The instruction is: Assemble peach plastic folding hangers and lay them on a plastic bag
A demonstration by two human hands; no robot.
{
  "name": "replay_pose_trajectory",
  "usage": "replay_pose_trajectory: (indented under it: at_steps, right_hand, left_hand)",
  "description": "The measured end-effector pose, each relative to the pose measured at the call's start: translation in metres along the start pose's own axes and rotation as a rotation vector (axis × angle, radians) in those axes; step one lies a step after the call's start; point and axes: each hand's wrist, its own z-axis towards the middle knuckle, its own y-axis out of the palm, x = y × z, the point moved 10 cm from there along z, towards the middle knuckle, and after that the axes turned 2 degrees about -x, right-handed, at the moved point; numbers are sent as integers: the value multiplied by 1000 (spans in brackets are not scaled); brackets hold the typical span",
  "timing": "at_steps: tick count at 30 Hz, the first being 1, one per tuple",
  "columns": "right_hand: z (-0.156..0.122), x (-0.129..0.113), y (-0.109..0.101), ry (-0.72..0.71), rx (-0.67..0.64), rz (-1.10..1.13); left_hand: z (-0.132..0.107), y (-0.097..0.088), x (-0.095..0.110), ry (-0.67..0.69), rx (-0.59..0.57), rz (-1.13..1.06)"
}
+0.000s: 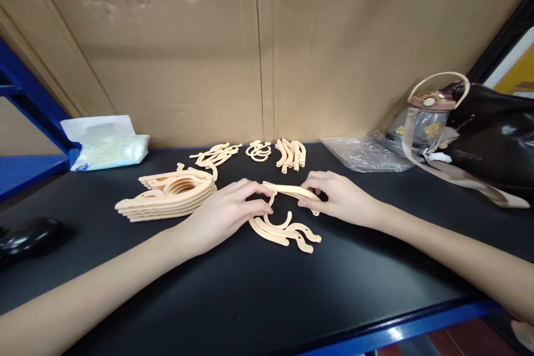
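My right hand [334,194] is closed, thumb and fingers pinching the right end of a curved cream plastic hanger arm [287,189]. At its other end my left hand [236,206] is closed too, with fingertips at the joint where the arm meets a cream hook [278,226]. Just below, loose curved hanger pieces [271,232] and a wavy piece [306,236] lie on the black table [258,295]. To the left of my left hand sits a neat stack of cream folding hangers [167,200]. The left fingertips partly hide the joint.
Along the back lie piles of long cream pieces [217,153], small hooks [258,150] and curved arms [291,154]. A clear plastic bag [367,154], a strapped bottle [429,119] and a black bag [496,139] stand right. A tissue pack [108,147] and black mouse [31,235] are left.
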Motion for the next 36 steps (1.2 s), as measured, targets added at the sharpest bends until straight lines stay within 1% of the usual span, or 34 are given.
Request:
replay_pose_trajectory:
  at_steps: [5, 8, 11, 15, 18, 20, 23, 26, 28, 30, 33, 35, 36]
  right_hand:
    - [-1, -4, 1, -25, -10, -13]
    - [0, -3, 1, 2, -4, -8]
    - [1, -2, 1, 7, 4, -12]
    - [1, -4, 4, -39, -5, -8]
    - [-1, -9, -2, -57, 61, -36]
    - [-3, -21, -7, -114, 110, -39]
    - [-8, -43, -12, -174, 133, 89]
    - [-9, -49, -13, -114, 122, 348]
    - [-8, -42, -10, -37, 100, 516]
    - [-6, -28, -10, 39, 118, 639]
    - [-3, 2, -20, 118, 253, 753]
    - [-2, 23, -26, 163, 334, 790]
    - [-1, 33, -26, 187, 354, 796]
  left_hand:
    - [0, 1, 15, 114, -28, 140]
    - [1, 4, 19, 130, -58, 166]
    - [2, 6, 18, 108, -73, 168]
    - [2, 4, 14, 85, -36, 162]
    - [2, 0, 13, 60, 22, 159]
    - [3, -4, 13, 9, 68, 127]
    - [4, -10, 17, -56, 130, -18]
    - [4, -12, 27, -54, 156, -184]
    - [3, -12, 30, -56, 164, -232]
    - [2, -13, 27, -79, 181, -224]
    - [-1, -15, 9, -167, 216, -146]
    - [-2, -12, -6, -244, 210, -111]
    - [-3, -10, -14, -279, 200, -120]
